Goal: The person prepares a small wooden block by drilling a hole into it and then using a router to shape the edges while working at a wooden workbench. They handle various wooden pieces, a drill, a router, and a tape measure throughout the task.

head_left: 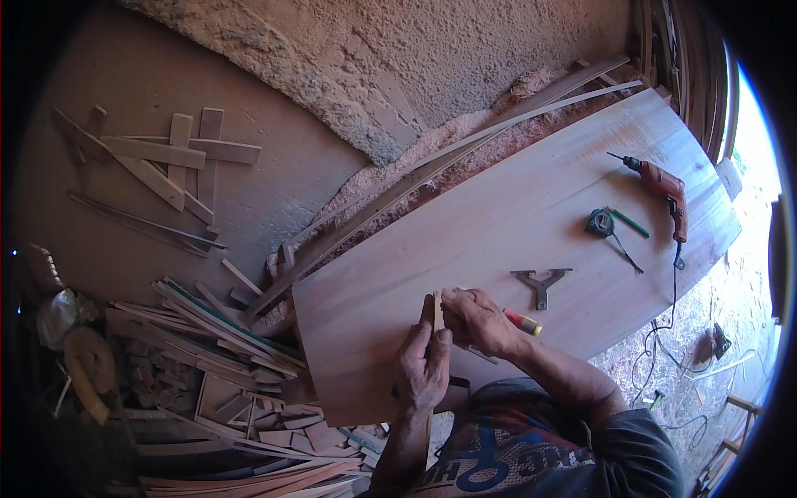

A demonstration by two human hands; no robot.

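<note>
My left hand (423, 369) is closed around a narrow wooden strip (438, 314), its thumb along one side. The strip points away from me over the near edge of a large pale wooden board (498, 224). My right hand (480, 319) is closed at the strip's far end, fingers bent against it. Whether those fingers also hold something small is hidden. Beside my right wrist lies a screwdriver (523, 322) with a red and yellow handle, partly covered by the arm. A dark Y-shaped piece (541, 287) rests on the board just beyond it.
On the board's right lie a red power drill (662, 183) with its cord trailing off the edge, a tape measure (599, 222) and a green pencil (629, 222). Wood offcuts (249, 423) heap at the left. Long strips (448, 162) run along the far edge; more pieces (178, 153) lie on the floor.
</note>
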